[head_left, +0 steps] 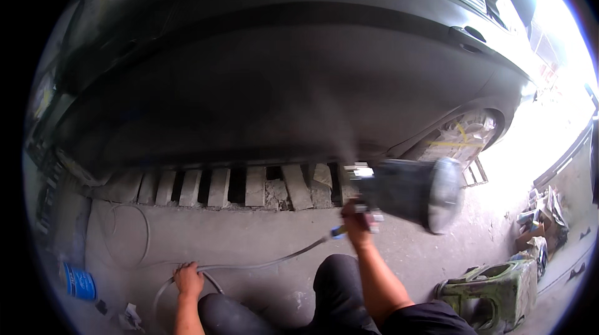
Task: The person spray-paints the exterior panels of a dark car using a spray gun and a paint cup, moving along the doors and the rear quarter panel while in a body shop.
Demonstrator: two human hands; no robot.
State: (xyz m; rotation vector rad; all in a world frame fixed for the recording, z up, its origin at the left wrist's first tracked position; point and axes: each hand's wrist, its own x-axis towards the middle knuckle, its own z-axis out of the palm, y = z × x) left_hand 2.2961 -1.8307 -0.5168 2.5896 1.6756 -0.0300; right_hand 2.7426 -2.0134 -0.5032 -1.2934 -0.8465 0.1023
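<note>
My right hand [358,223] is wrapped round the grip of a spray gun [399,188] with a large dark cup, tilted onto its side. A faint mist leaves its nozzle toward the lower side of a dark matte car body [262,85]. From the bottom of the grip a grey air hose [268,266] with a blue fitting runs left to my left hand [189,279]. That hand is closed over the hose beside my knee. The gun is slightly smeared by motion, and its trigger cannot be made out.
Wooden slats [219,188] lie under the car's lower edge. Wrapping with yellow tape covers a wheel [462,135]. A blue bucket [80,282] stands at left. A paint-stained green plastic stool [493,294] and crumpled paper [541,223] lie at right. The hose loops across the concrete floor.
</note>
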